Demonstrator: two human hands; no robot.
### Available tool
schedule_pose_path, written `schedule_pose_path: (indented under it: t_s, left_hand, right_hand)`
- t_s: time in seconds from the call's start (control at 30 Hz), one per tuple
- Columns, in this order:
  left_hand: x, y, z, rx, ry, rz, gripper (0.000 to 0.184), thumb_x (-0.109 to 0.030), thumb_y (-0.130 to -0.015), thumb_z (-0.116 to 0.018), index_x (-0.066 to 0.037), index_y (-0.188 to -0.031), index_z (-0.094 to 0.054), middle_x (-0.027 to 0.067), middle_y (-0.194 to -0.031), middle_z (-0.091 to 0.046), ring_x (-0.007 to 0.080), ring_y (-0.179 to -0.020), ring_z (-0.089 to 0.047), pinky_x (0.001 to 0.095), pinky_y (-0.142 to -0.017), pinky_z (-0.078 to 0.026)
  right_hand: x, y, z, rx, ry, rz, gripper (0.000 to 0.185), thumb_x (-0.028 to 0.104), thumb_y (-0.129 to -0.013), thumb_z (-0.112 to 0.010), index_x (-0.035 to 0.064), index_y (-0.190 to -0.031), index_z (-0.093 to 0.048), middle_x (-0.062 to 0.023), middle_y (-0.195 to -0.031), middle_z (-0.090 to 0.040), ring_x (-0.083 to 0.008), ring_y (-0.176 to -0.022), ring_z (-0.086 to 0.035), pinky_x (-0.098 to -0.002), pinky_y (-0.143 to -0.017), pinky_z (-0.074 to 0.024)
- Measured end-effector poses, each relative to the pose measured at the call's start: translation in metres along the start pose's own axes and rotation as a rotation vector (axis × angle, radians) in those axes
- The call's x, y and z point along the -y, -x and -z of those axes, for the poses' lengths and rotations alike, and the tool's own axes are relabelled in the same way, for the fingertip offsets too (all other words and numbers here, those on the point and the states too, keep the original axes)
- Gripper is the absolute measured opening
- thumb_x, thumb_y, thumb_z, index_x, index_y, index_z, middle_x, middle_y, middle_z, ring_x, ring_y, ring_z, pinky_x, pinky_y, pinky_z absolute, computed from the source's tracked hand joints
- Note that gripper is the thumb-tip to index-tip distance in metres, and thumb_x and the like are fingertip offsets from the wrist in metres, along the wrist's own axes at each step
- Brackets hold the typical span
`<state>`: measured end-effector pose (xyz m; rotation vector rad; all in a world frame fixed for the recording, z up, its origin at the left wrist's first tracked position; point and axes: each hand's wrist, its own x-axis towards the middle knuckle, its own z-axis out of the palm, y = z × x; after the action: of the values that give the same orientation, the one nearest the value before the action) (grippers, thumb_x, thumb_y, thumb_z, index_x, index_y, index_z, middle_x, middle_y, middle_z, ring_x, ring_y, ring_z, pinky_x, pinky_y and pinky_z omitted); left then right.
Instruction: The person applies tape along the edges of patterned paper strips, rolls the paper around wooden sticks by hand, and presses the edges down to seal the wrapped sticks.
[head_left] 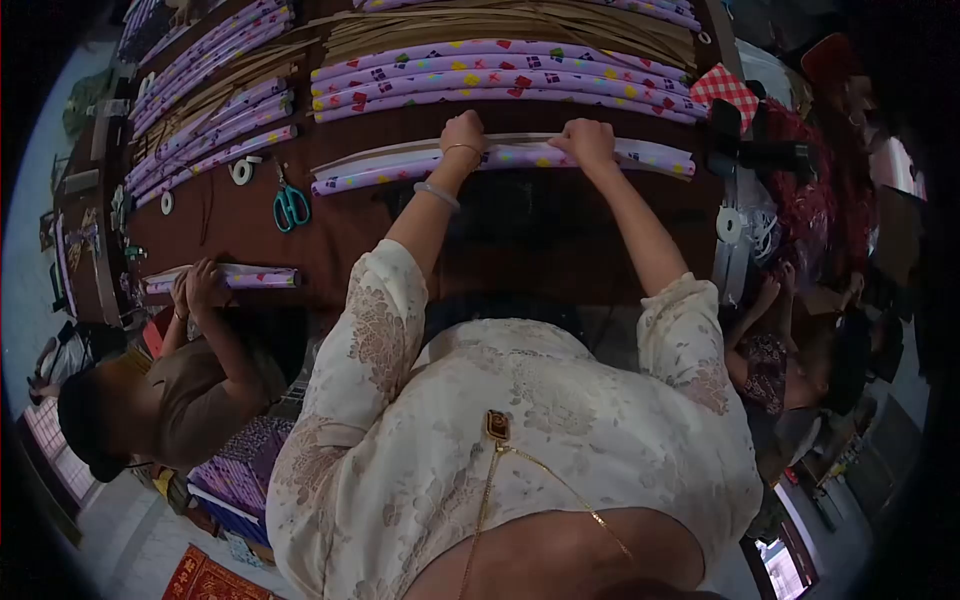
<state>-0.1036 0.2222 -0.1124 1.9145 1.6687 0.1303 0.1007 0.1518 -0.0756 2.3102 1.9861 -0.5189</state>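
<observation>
A lavender roll of wrapping paper [365,176] with a colourful print lies across the brown table in front of me, its loose white edge lifted along the far side. My left hand [463,136] is closed on that edge, left of the roll's middle. To its right, my right hand [587,143] is closed too, gripping the same edge. Both sets of fingertips are partly hidden. Just beyond my hands, several finished-looking rolls [490,80] lie stacked side by side. Teal-handled scissors [291,205] rest left of the roll I hold.
Rolls of white tape [242,171] lie near the scissors. Brown strips [490,32] are piled at the back. At left, a co-worker's hands [203,287] hold a similar roll. A red-checked cloth [725,97], a black object [770,155] and a tape roll [729,224] are at right.
</observation>
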Motion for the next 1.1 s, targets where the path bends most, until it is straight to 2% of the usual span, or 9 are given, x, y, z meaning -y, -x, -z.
schedule_pose_path:
  t_s: [0.1, 0.23, 0.37, 0.43, 0.53, 0.7, 0.77, 0.97, 1.1]
  left_hand:
    - [0.002, -0.001, 0.003, 0.049, -0.022, 0.022, 0.018, -0.012, -0.063, -0.066, -0.009, -0.080, -0.062, 0.0168, -0.088, -0.061, 0.0332, -0.087, -0.058, 0.0404, -0.073, -0.048]
    - [0.000, 0.007, 0.017, 0.127, -0.045, -0.018, 0.020, -0.015, -0.064, -0.067, -0.010, -0.083, -0.062, 0.0158, -0.090, -0.061, 0.0326, -0.089, -0.058, 0.0402, -0.074, -0.048]
    - [0.004, 0.003, 0.014, 0.111, -0.111, 0.026, 0.019, -0.015, -0.064, -0.066, -0.010, -0.082, -0.061, 0.0156, -0.090, -0.061, 0.0320, -0.088, -0.058, 0.0398, -0.075, -0.048]
    - [0.009, 0.001, 0.010, 0.065, -0.121, 0.051, 0.033, -0.026, -0.055, -0.077, -0.010, -0.077, -0.059, 0.0132, -0.083, -0.062, 0.0317, -0.082, -0.058, 0.0391, -0.071, -0.047]
    - [0.011, -0.001, 0.010, 0.071, -0.117, 0.044, 0.032, -0.025, -0.056, -0.077, -0.009, -0.077, -0.059, 0.0130, -0.084, -0.062, 0.0314, -0.083, -0.058, 0.0391, -0.072, -0.047]
    - [0.010, 0.000, 0.013, 0.078, -0.127, 0.032, 0.031, -0.025, -0.056, -0.077, -0.010, -0.078, -0.060, 0.0123, -0.085, -0.062, 0.0302, -0.084, -0.059, 0.0382, -0.072, -0.047]
    - [0.009, -0.002, 0.012, 0.102, -0.141, 0.021, 0.015, -0.015, -0.065, -0.066, -0.011, -0.078, -0.059, 0.0142, -0.086, -0.061, 0.0311, -0.086, -0.058, 0.0388, -0.075, -0.047]
    - [0.012, -0.004, 0.012, 0.084, -0.148, 0.005, 0.028, -0.024, -0.056, -0.076, -0.010, -0.075, -0.060, 0.0122, -0.083, -0.062, 0.0294, -0.082, -0.059, 0.0377, -0.072, -0.048]
    - [0.010, -0.002, 0.015, 0.078, -0.149, -0.028, 0.024, -0.023, -0.058, -0.073, -0.011, -0.075, -0.060, 0.0122, -0.082, -0.063, 0.0298, -0.082, -0.059, 0.0381, -0.072, -0.048]
  right_hand:
    - [-0.029, 0.011, 0.000, -0.035, -0.037, 0.017, 0.028, 0.038, -0.070, -0.065, 0.0102, -0.072, -0.065, -0.0079, -0.073, -0.062, -0.0258, -0.074, -0.057, -0.0388, -0.074, -0.0363]
    - [-0.075, 0.027, 0.005, -0.117, -0.024, -0.027, 0.026, 0.037, -0.071, -0.062, 0.0113, -0.073, -0.065, -0.0056, -0.072, -0.062, -0.0247, -0.074, -0.059, -0.0381, -0.072, -0.0379]
    - [-0.100, 0.036, 0.011, -0.061, -0.162, -0.094, 0.027, 0.037, -0.073, -0.061, 0.0111, -0.073, -0.064, -0.0056, -0.071, -0.061, -0.0235, -0.076, -0.057, -0.0406, -0.077, -0.0354]
    - [-0.095, 0.043, 0.016, -0.142, 0.129, 0.030, 0.026, 0.037, -0.076, -0.058, 0.0114, -0.075, -0.064, -0.0057, -0.070, -0.060, -0.0229, -0.080, -0.055, -0.0445, -0.081, -0.0316]
    - [-0.103, 0.044, 0.020, -0.228, 0.152, 0.043, 0.028, 0.036, -0.078, -0.056, 0.0090, -0.073, -0.063, -0.0060, -0.069, -0.059, -0.0240, -0.082, -0.053, -0.0482, -0.086, -0.0262]
    - [-0.114, 0.048, 0.022, -0.111, 0.141, -0.038, 0.027, 0.035, -0.081, -0.054, 0.0092, -0.077, -0.062, -0.0071, -0.073, -0.059, -0.0247, -0.082, -0.053, -0.0483, -0.088, -0.0260]
    - [-0.123, 0.048, 0.023, -0.098, 0.131, -0.066, 0.027, 0.035, -0.081, -0.053, 0.0095, -0.079, -0.061, -0.0074, -0.074, -0.060, -0.0249, -0.083, -0.053, -0.0483, -0.088, -0.0261]
    - [-0.143, 0.054, 0.028, -0.154, 0.225, -0.118, 0.024, 0.033, -0.082, -0.051, 0.0111, -0.083, -0.060, -0.0069, -0.077, -0.060, -0.0244, -0.085, -0.054, -0.0468, -0.083, -0.0293]
    - [-0.161, 0.056, 0.015, -0.190, 0.158, -0.209, 0.024, 0.033, -0.081, -0.053, 0.0108, -0.085, -0.062, -0.0070, -0.078, -0.060, -0.0245, -0.084, -0.053, -0.0449, -0.086, -0.0256]
